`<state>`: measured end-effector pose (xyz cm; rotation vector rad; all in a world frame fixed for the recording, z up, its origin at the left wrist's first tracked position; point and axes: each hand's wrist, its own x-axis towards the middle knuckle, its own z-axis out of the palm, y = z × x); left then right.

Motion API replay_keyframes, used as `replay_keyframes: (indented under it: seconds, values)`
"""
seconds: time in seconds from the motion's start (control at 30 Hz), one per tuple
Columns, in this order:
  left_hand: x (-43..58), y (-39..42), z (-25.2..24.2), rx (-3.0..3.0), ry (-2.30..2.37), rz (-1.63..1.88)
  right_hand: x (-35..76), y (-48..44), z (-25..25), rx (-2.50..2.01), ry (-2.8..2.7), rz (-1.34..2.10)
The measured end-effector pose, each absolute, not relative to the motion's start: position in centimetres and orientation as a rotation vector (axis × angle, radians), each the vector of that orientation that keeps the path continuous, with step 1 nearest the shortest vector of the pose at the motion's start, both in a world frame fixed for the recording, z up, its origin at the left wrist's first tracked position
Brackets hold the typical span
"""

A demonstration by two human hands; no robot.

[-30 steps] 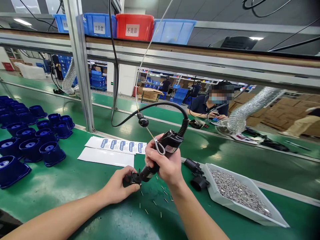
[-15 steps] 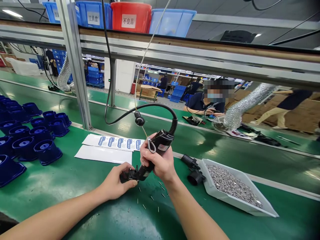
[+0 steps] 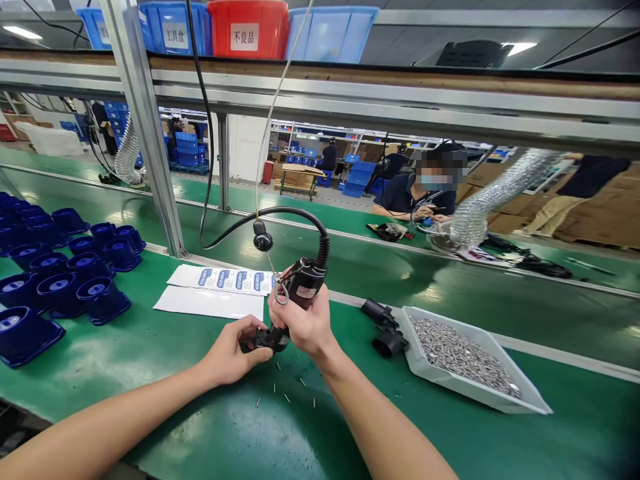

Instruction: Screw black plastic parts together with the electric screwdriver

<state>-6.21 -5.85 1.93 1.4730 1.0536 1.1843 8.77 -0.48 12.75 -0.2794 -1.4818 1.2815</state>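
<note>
My right hand [image 3: 303, 323] is wrapped round a black corded power screwdriver [image 3: 306, 280], which hangs from a thin cable and tilts down to the left. Its lower end meets a small black part [image 3: 261, 339] on the green bench. My left hand [image 3: 233, 353] grips that part from the left, thumb in front and fingers behind. The exact contact point is hidden. Several small metal pins [image 3: 287, 399] lie loose just in front of the hands.
White label sheets [image 3: 213, 302] lie behind my left hand. Dark blue cups [image 3: 103, 300] stand at left. Black fittings [image 3: 389, 341] and a tray [image 3: 480, 400] of metal pins are at right. A metal post [image 3: 145, 133] rises at left; a person [image 3: 395, 193] sits across.
The view has shifted slightly. My right hand and the screwdriver have moved left and stand more upright over the black part, which my left hand still holds.
</note>
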Motion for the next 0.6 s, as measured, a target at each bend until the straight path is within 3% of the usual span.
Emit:
replay_keyframes:
  seconds: [0.43,0.6]
  values:
    - [-5.9,-5.8,1.6,1.499,1.063,1.207,8.6,-0.7,15.0,-0.286,-1.470,1.370]
    - [-5.6,-5.9,1.7,1.521,1.088,1.214,7.8,0.3,15.6,-0.253,-1.328,1.211]
